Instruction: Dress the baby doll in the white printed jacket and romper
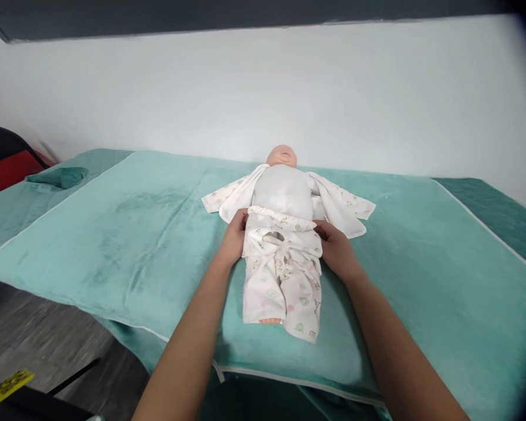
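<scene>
The scene is backed at 12 o'clock by a white wall (179, 99), below which a green cover (421, 280) is spread. On it a doll (283, 187) is laid face up, head at 12. An open jacket (339, 207) is spread by its trunk, sleeves pointed to 10 and 2. The pants (283, 269) are drawn over its lower half, at mid-cover toward 6, slightly bunched. Their waistband (280, 217) is met at 9 by the left hand (234, 238) and at 3 by the right hand (338, 248). The right grip looks clamped on the pants; whether the left grip is closed cannot be told, its fingertips being hidden. Toes (270, 320) are shown at one cuff only.

In working the waistband, an even pull from both sides seems best, the jacket's hems being kept out of it and the folds smoothed toward 6.

The near edge is left just beyond the cuffs at 6, so sliding that way is best avoided. Broad room is offered by the cover at 9 and 3; toward 12 it is limited by the wall.
</scene>
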A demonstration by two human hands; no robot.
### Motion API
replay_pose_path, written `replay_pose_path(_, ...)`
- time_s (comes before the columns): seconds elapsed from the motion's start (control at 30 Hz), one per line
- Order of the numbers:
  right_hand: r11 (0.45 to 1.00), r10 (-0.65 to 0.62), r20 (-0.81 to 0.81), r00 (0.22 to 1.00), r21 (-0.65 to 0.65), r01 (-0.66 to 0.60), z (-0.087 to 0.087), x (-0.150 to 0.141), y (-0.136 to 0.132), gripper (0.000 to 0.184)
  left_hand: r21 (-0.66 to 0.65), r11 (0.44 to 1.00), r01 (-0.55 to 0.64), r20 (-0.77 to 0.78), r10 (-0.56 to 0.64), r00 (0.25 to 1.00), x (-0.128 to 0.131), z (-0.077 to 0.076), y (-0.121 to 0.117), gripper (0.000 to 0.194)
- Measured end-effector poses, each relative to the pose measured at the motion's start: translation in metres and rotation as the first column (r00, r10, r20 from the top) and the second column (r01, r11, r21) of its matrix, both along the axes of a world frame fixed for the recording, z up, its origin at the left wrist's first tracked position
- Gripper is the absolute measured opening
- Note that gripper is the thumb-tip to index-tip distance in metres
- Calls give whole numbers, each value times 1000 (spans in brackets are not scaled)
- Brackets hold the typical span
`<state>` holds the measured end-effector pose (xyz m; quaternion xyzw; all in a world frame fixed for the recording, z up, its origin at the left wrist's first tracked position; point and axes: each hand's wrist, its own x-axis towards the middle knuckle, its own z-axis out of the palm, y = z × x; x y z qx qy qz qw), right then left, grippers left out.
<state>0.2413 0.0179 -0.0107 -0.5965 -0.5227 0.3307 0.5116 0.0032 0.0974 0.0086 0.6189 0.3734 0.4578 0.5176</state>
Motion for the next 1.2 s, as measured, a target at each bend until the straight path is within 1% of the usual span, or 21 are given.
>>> replay_pose_path(0.07,1000,-18,-16,1000,9,18,1,-2,-2,27,-56,998,25,29,-23,999,-2,-2,1,34)
replay_pose_path(0.13,996,-84,-27,996,24,84,4,-4,-4,26,-91,995,38,65,-33,997,-5,-6,3,35)
replay_pose_path(0.2,987,-138,-28,990,81,140,6,-7,-6,23,-86,996,40,94,-31,995,-6,-11,6,33)
replay_pose_path(0.3,972,-166,-19,986,168,167,8,-8,-7,18,-69,997,19,120,-11,993,-8,-17,9,30)
replay_pose_path(0.4,980,-140,-20,990,137,141,5,-5,-5,23,-78,997,16,136,-5,991,-9,-20,11,30)
replay_pose_path(0.5,990,-68,-48,997,123,73,1,0,-1,28,-108,993,44,149,-27,988,-10,-21,12,31)
replay_pose_path(0.6,979,-14,-82,997,201,31,-2,3,3,26,-205,973,109,206,-66,976,-11,-17,11,32)
replay_pose_path(0.7,967,-17,-79,997,253,37,-2,2,6,24,-317,932,178,305,-77,949,-12,-14,10,33)
replay_pose_path(0.8,967,-34,-40,999,249,43,1,0,8,25,-342,919,196,352,-68,934,-11,-13,9,37)
replay_pose_path(0.9,962,-89,-30,996,255,94,9,-1,13,25,-368,921,128,345,8,939,-5,-10,7,38)
replay_pose_path(0.97,950,-186,9,983,256,177,17,2,21,24,-388,920,59,343,85,935,0,-8,8,38)
replay_pose_path(1.07,921,-329,132,935,265,287,27,9,42,24,-410,911,-50,311,191,931,7,-5,14,35)
replay_pose_path(1.13,925,-335,131,933,234,300,27,11,56,24,-408,904,-131,246,247,937,10,-6,19,30)
replay_pose_path(1.2,953,-266,15,964,152,261,21,10,67,26,-376,908,-185,193,273,942,12,-8,22,25)
